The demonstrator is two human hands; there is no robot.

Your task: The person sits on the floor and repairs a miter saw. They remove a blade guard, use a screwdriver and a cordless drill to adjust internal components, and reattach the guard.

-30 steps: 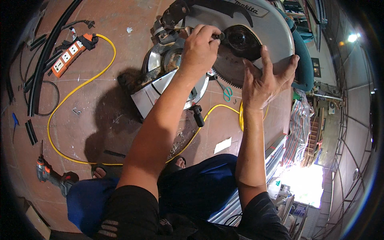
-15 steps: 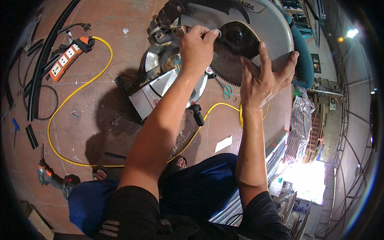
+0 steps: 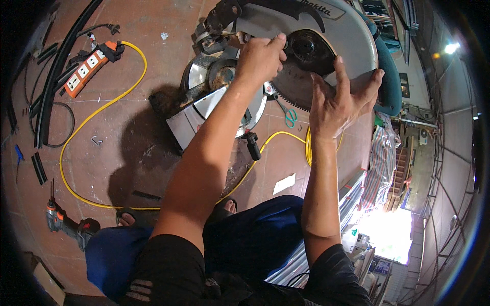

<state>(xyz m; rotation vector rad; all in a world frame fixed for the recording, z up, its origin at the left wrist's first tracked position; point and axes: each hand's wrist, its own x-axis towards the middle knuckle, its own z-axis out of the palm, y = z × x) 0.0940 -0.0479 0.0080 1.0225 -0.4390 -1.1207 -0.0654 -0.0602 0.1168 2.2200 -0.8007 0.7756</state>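
A miter saw (image 3: pixel 352 46) with a grey guard and teal housing stands before me, its toothed round blade (image 3: pixel 296 84) exposed below a dark hub (image 3: pixel 304 47). My left hand (image 3: pixel 260 58) is closed beside the hub. Its thumb and fingertips pinch a small round metal piece, mostly hidden by the fingers. On the right, my right hand (image 3: pixel 339 102) is open with spread fingers. Its fingertips are at the lower edge of the guard and over the blade; the thumb side overlaps the blade. Neither hand touches the saw's base (image 3: pixel 191 125).
Teal-handled scissors (image 3: pixel 291 118) lie below the blade. A yellow cable (image 3: pixel 102 109) loops over the tiled floor from an orange power strip (image 3: pixel 87 74). A cordless drill (image 3: pixel 71 222) lies at left, near black strips (image 3: pixel 66 56). White paper (image 3: pixel 284 184) lies near my feet.
My left hand has shifted slightly right and down, still pinching the small metal piece close to the hub. The right hand keeps its spread pose; the whole view has shifted a little.
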